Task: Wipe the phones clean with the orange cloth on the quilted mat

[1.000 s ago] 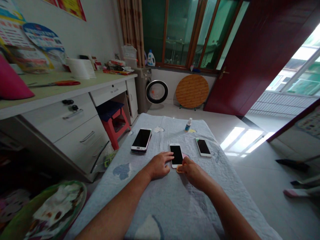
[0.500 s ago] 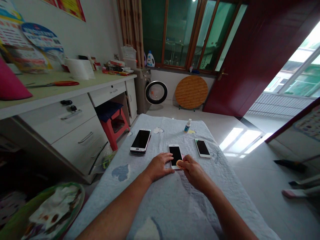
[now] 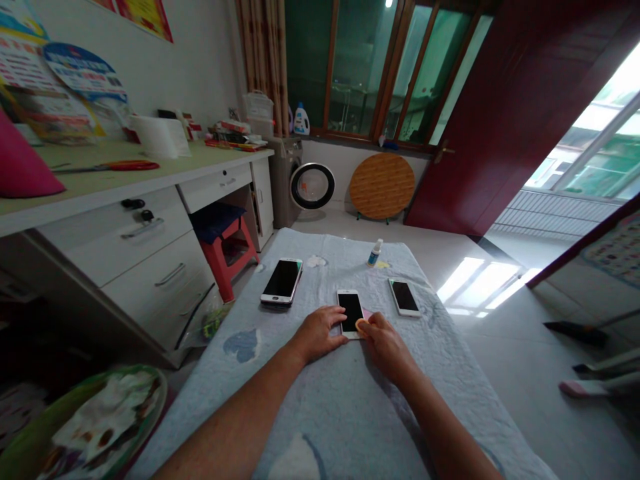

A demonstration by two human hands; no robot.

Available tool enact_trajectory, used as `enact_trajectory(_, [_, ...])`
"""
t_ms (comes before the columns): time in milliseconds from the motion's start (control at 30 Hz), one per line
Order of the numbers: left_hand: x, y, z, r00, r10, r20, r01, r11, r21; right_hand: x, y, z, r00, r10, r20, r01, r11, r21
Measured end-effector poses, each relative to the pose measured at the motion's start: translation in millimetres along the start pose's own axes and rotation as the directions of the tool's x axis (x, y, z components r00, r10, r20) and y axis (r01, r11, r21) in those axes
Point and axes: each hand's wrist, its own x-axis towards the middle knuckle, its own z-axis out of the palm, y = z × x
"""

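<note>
A white smartphone (image 3: pixel 351 307) with a dark screen lies flat on the cloth-covered table (image 3: pixel 320 407). My left hand (image 3: pixel 320 333) grips it at the left side, fingertips over the edge and thumb at the bottom corner. In the pinched fingers of my right hand (image 3: pixel 383 340) is a small round orange pad (image 3: pixel 361 325), pressed against the lower right of the screen. Part of the pad is hidden by the fingers. Another white smartphone (image 3: pixel 405 297) rests to the right. Over on the left, a larger smartphone (image 3: pixel 283 280) lies on top of another dark device.
A small spray bottle (image 3: pixel 375 253) stands at the far side of the table. To the left are a white desk (image 3: pixel 145 247), a red stool (image 3: pixel 230 260) and a waste basket (image 3: pixel 157 400) with used tissues. A washing machine (image 3: pixel 287 180) with its door open stands behind.
My right hand has shifted slightly, moving the orange pad a little up and to the right along the screen's edge. My left hand and the phones have stayed put.
</note>
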Motion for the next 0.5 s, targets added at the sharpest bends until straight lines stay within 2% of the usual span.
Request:
enact_trajectory(233, [0, 1, 1, 1.0, 0.013, -0.002, -0.013, 1.0, 0.006, 15, 7, 8, 0.998, 0.047, -0.036, -0.049, 0.998, -0.039])
enact_trajectory(367, [0, 2, -1, 1.0, 0.002, 0.003, -0.002, 1.0, -0.005, 41, 13, 5, 0.998, 0.063, 0.014, -0.062, 0.996, -0.057])
enact_trajectory(500, [0, 5, -3, 1.0, -0.01, 0.022, 0.01, 1.0, 0.013, 73, 17, 3, 0.991, 0.134, 0.027, -0.128, 0.978, -0.162])
